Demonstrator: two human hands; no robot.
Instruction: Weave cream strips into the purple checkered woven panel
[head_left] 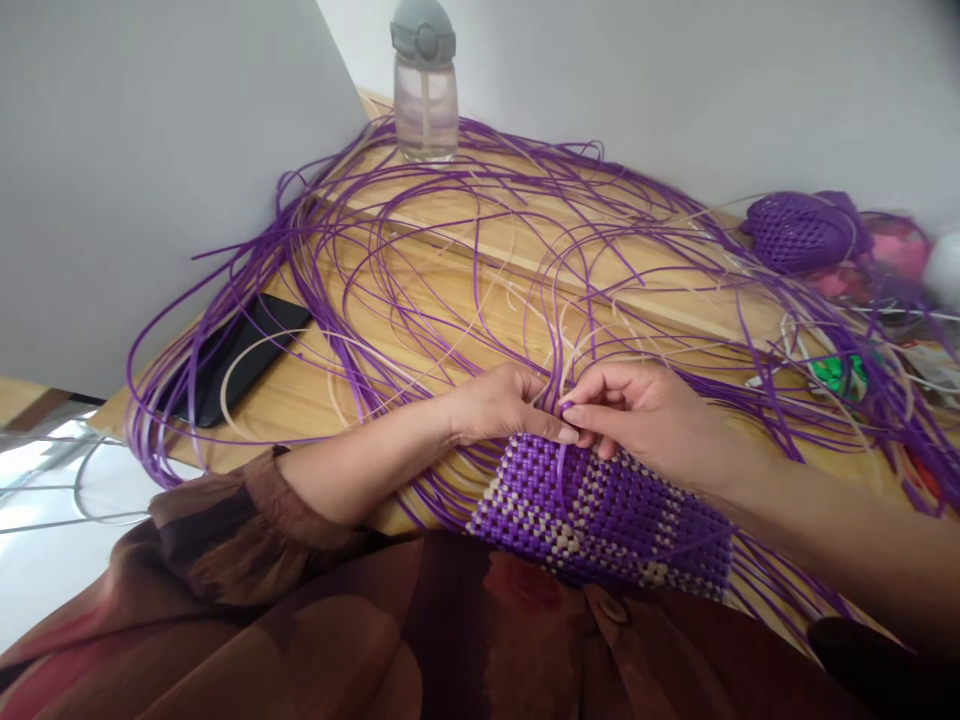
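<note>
Several strands (pixel 557 372) are rising from a woven panel (pixel 615 510), where the left hand (pixel 504 402) is gripping them. Beside it, the right hand (pixel 646 412) is pinching a purple strip (pixel 566 406).

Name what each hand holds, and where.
Left hand: the woven piece, at its far edge. Right hand: a purple strand, pinched at the fingertips; which part cannot be told.
</note>
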